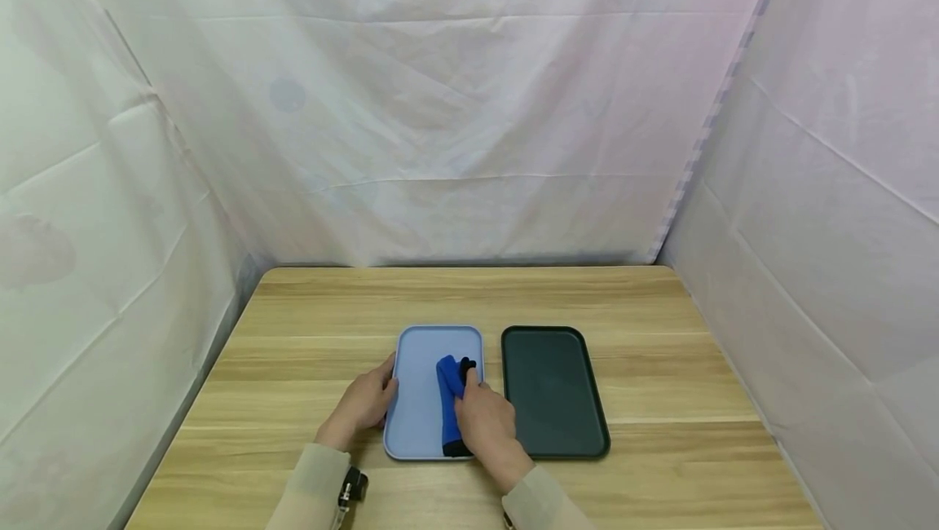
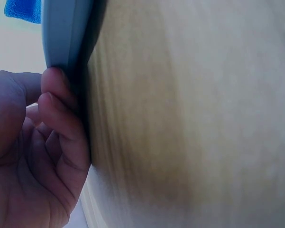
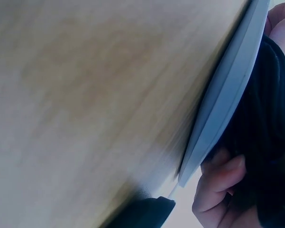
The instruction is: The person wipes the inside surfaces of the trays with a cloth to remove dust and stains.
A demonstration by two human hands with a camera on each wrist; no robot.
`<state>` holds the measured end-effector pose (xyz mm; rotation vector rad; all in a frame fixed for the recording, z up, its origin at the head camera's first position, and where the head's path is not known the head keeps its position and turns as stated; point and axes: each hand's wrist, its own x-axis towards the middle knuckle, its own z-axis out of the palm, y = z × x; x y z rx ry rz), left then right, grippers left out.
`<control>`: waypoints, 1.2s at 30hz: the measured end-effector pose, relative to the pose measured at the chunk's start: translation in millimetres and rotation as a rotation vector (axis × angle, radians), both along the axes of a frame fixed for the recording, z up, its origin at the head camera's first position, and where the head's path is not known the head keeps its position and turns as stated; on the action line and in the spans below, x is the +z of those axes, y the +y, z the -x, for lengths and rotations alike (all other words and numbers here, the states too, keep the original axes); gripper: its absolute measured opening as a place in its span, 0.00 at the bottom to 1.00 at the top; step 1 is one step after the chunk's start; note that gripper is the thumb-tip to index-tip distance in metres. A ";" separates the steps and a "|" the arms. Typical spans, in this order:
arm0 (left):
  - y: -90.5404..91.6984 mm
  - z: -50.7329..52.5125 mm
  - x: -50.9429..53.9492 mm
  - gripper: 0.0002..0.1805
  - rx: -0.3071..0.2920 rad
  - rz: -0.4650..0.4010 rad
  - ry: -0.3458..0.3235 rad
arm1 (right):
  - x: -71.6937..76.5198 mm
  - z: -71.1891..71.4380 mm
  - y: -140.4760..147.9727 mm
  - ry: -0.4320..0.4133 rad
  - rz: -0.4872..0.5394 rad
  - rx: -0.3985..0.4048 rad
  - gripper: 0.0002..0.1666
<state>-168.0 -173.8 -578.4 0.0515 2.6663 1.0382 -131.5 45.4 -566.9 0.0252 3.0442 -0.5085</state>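
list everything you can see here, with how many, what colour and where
light blue tray: 1, light blue, on the table, left of the other tray
dark green tray: 1, dark green, on the table, to the right
cloth item: count unclear, blue and black, over the light blue tray's right half
table: 1, wood-grain tan, under the trays
sheeting: number of pieces unclear, whitish, behind the table and at both sides
device: 1 clearly seen, black, at the left wrist
sleeves: 2, beige, on the forearms
left hand: 1, bare, gripping the light blue tray's left edge
right hand: 1, bare, holding the cloth item
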 end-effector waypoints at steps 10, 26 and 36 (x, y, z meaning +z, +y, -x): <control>-0.8 0.7 1.3 0.32 -0.003 0.006 -0.003 | -1.2 0.5 0.3 0.042 0.013 -0.020 0.34; -0.6 0.9 2.5 0.33 0.004 0.001 -0.029 | -1.1 8.3 0.0 0.060 0.048 -0.062 0.30; -0.5 1.2 3.8 0.33 0.005 0.005 -0.039 | 0.1 19.1 1.6 0.020 0.080 -0.075 0.29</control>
